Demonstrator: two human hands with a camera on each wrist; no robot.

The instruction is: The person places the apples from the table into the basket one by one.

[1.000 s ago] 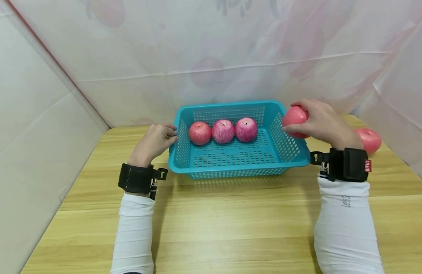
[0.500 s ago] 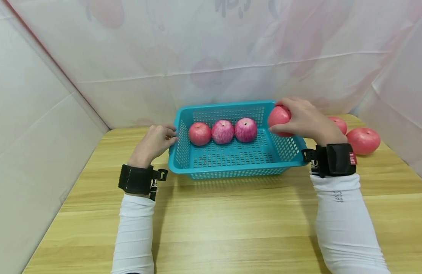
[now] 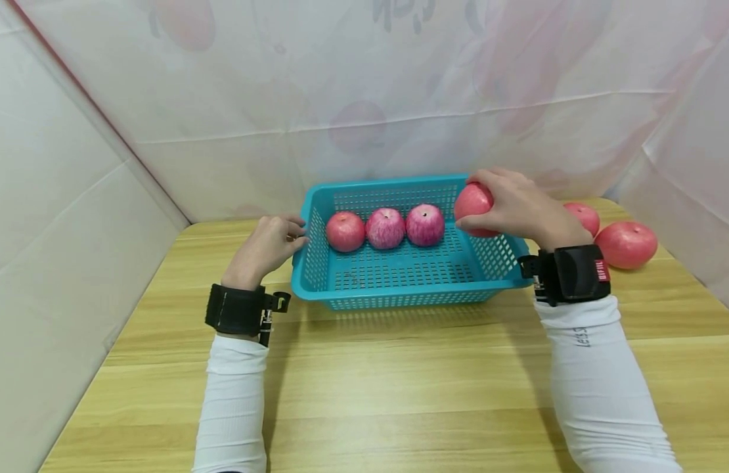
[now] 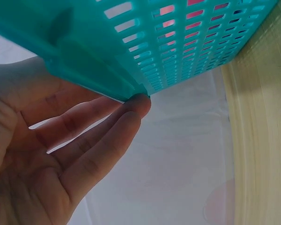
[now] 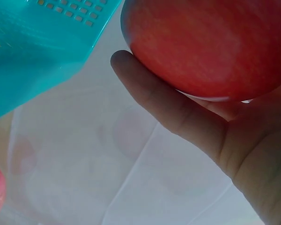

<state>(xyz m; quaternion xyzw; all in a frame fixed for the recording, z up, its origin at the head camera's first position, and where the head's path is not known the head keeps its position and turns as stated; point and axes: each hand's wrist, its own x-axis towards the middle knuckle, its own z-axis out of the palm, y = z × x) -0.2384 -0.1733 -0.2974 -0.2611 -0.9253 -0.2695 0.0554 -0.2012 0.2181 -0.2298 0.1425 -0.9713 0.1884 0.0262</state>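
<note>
A blue-green perforated plastic basket (image 3: 400, 285) stands on the table. Inside it a row of apples sits toward the back: a red apple (image 3: 345, 231), a streaked pink apple (image 3: 385, 228) and a darker red apple (image 3: 425, 225). My left hand (image 3: 270, 244) holds the basket's left rim; the left wrist view has its fingers (image 4: 103, 150) against the lip. Over the basket's right end, my right hand (image 3: 515, 203) grips another red apple (image 3: 474, 207). In the right wrist view that apple (image 5: 210, 47) rests against a finger and the palm.
Right of the basket, two more apples lie on the table: a smaller-looking one (image 3: 583, 215), partly behind my wrist, and a larger one (image 3: 627, 244). The wooden table (image 3: 400, 387) meets fabric-covered walls (image 3: 222, 118) at the back and sides.
My right hand has carried its apple leftward, from beyond the basket's right rim to above its inside. The apples behind that wrist show more now. My left hand has stayed put.
</note>
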